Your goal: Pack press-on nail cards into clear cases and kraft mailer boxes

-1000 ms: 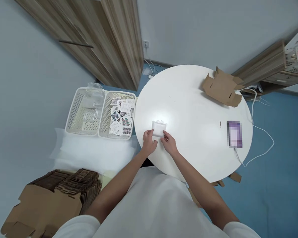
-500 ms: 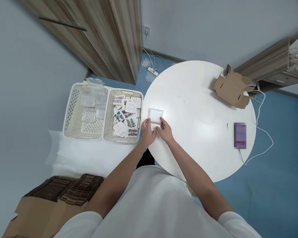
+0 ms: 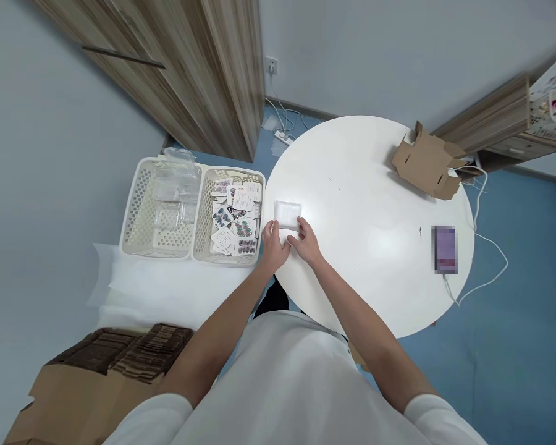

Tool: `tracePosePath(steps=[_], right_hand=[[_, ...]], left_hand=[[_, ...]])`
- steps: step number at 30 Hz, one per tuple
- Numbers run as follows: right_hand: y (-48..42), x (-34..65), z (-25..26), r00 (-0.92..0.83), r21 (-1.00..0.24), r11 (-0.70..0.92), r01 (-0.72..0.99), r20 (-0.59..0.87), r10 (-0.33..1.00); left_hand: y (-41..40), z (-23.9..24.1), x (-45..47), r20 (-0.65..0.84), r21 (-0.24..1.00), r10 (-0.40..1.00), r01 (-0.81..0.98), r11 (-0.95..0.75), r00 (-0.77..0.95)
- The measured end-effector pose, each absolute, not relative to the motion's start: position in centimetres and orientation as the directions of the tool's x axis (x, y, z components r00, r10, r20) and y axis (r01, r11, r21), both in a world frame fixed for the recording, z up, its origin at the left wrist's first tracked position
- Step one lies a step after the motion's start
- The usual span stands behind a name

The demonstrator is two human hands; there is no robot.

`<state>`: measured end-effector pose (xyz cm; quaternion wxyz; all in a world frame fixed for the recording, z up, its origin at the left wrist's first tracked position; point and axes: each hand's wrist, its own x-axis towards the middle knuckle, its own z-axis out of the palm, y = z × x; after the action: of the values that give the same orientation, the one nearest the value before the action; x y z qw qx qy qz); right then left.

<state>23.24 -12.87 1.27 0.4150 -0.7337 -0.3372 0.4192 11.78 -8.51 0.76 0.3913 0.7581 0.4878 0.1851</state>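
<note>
A small white rectangular packet [image 3: 288,214] with a soft, slightly shiny surface lies at the left edge of the round white table. My left hand [image 3: 273,248] is closed with its fingertips at the packet's near left corner. At the near right corner, my right hand [image 3: 307,243] pinches the edge between bent fingers. Both thumbs point toward each other just below the packet. What is inside it cannot be made out.
Left of the table stand a white basket [image 3: 227,261] of printed nail-design cards and another basket [image 3: 134,207] with clear plastic boxes. An opened cardboard box [image 3: 424,162] and a blurred purple device [image 3: 445,249] with a cable sit on the round table [image 3: 366,185]. Folded cardboard [image 3: 88,395] is stacked lower left.
The camera view has shifted slightly. Both hands stay at the packet's near corners, with only a small movement of the fingers.
</note>
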Motion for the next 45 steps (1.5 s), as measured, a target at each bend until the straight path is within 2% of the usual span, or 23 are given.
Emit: tracePosePath(steps=[10,17,26,32,35,40,45], right_hand=[[-18.8,24.9,3.0,0.4,-0.882,-0.46,0.104,-0.386,0.831],[-24.9,25.1,3.8,0.319,-0.884,-0.428,0.186,-0.358,0.878],[-24.0,17.0,4.0,-0.12,-0.902,-0.142,0.407,-0.207,0.971],[-23.1,9.8,4.7,-0.411,-0.864,0.07,0.498,-0.164,0.897],[-22.5,4.9,5.4,-0.499,-0.839,0.15,0.523,-0.158,0.852],[-21.3,-4.5,6.9,-0.56,-0.691,0.336,0.64,-0.121,0.819],[-20.6,-11.1,7.7,-0.548,-0.391,0.445,0.806,-0.206,0.811]], left_hand=[[-12.6,1.5,11.3,-0.145,0.745,0.903,0.646,-0.169,0.404],[-18.3,4.0,9.6,-0.156,0.737,0.939,0.669,-0.095,0.305],[-25.8,6.6,0.4,-0.145,0.686,0.988,0.714,0.14,-0.054],[-29.9,7.4,-8.2,0.002,0.581,0.945,0.77,0.264,-0.327],[-31.5,7.4,-12.7,0.012,0.503,0.899,0.779,0.373,-0.439],[-33.3,7.0,-19.1,-0.121,0.35,0.868,0.798,0.491,-0.481],[-34.4,6.4,-22.8,-0.265,0.301,0.879,0.831,0.467,-0.397]])
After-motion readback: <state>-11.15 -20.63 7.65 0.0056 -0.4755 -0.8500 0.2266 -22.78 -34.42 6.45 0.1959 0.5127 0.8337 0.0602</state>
